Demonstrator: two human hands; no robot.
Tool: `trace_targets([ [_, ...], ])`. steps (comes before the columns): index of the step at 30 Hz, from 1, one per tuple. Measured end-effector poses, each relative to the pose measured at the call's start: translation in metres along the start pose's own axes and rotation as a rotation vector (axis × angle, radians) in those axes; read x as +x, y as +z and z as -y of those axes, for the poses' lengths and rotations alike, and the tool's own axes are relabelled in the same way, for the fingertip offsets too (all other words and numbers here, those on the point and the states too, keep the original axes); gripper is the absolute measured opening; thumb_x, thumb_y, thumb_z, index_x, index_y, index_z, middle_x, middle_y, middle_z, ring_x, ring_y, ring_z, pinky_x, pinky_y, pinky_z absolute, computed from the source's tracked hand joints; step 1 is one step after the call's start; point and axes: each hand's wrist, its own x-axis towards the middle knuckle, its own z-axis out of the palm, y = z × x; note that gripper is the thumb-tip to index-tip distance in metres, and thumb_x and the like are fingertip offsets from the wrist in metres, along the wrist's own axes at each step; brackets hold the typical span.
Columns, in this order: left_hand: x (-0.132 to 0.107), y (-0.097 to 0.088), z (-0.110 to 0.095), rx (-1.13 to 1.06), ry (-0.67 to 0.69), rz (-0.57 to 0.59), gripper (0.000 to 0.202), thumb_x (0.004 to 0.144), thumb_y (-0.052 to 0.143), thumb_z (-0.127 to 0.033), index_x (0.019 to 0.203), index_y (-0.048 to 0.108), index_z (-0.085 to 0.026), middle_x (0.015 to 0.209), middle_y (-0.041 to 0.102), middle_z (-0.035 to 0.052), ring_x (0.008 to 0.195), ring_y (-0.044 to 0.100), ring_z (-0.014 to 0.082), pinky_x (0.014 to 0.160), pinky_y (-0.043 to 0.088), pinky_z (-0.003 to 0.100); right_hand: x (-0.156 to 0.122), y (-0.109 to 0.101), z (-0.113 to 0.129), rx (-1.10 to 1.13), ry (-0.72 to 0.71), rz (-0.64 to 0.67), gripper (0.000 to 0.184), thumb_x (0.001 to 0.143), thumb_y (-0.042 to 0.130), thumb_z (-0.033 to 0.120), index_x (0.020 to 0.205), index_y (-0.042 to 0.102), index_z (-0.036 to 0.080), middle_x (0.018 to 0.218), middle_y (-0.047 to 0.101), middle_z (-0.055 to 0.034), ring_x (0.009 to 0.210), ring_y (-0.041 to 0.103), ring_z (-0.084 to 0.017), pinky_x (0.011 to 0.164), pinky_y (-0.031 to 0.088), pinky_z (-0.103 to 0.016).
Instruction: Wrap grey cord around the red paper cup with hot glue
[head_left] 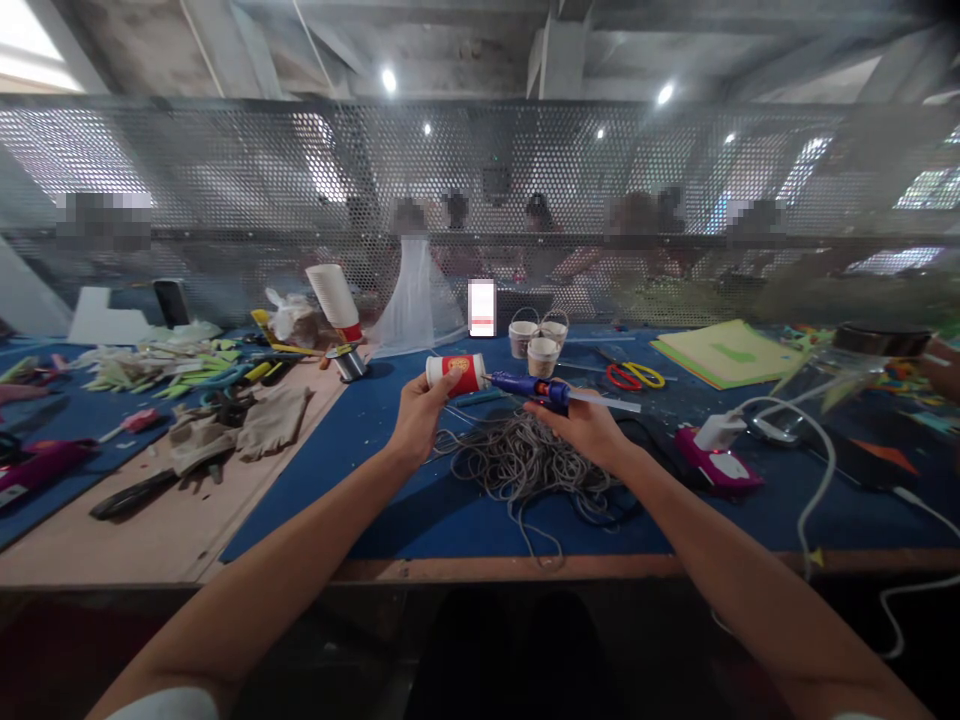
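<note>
Lying on its side in the air, a red and white paper cup (466, 374) is gripped by my left hand (421, 410), fingers wrapped round it. My right hand (581, 420) is closed on a blue glue gun (529, 386), with a clear glue stick (611, 402) poking out of its back. The gun's nozzle points left and meets, or nearly meets, the cup's right end; I cannot tell if they touch. Beneath both hands a tangled heap of grey cord (525, 465) lies on the blue mat (315, 500). Several small wrapped cups with handles (543, 356) stand just behind.
Red and yellow scissors (636, 376) and coloured sheets (724, 352) lie to the right, near a purple power strip (720, 470) and a clear jar (817, 385). At left are stacked paper cups (334, 297), a wire spool (349, 363) and work gloves (274, 420). A perforated screen (495, 170) stands behind.
</note>
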Motion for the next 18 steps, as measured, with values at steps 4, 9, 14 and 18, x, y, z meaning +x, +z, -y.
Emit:
trace_targets([
  [4,-0.001,0.0,0.004,0.011,-0.007,0.044,0.033,0.071,0.083,-0.04,0.089,0.075,-0.014,0.08,0.073,0.0044,0.072,0.065,0.0159,0.073,0.05,0.028,0.001,0.0,0.0,0.068,0.064,-0.018,0.036,0.089,0.062,0.056,0.097,0.067,0.022,0.056,0.061,0.0015,0.052,0.06,-0.019,0.055,0.045,-0.031],
  [9,-0.002,0.001,0.004,0.013,-0.03,0.05,0.035,0.07,0.085,-0.04,0.089,0.075,-0.013,0.079,0.073,0.0042,0.075,0.066,0.0174,0.076,0.052,0.03,0.003,-0.005,0.006,0.272,0.193,-0.012,0.033,0.088,0.064,0.055,0.085,0.063,0.022,0.047,0.055,0.0045,0.046,0.055,-0.015,0.056,0.046,-0.031],
  [14,-0.003,0.002,0.002,0.002,-0.043,0.067,0.036,0.068,0.086,-0.041,0.088,0.075,-0.013,0.08,0.073,0.0046,0.078,0.067,0.0177,0.08,0.053,0.031,0.011,-0.015,0.009,0.65,0.234,0.014,0.029,0.089,0.065,0.05,0.09,0.059,0.021,0.052,0.055,0.0064,0.045,0.049,-0.012,0.054,0.043,-0.028],
  [18,-0.002,0.0,0.004,-0.003,-0.078,0.042,0.037,0.068,0.086,-0.042,0.087,0.074,-0.012,0.082,0.074,0.0052,0.077,0.067,0.017,0.081,0.052,0.031,0.014,-0.022,0.0,0.815,0.323,-0.019,0.033,0.083,0.07,0.052,0.09,0.061,0.02,0.073,0.064,0.0018,0.059,0.058,-0.012,0.057,0.045,-0.027],
])
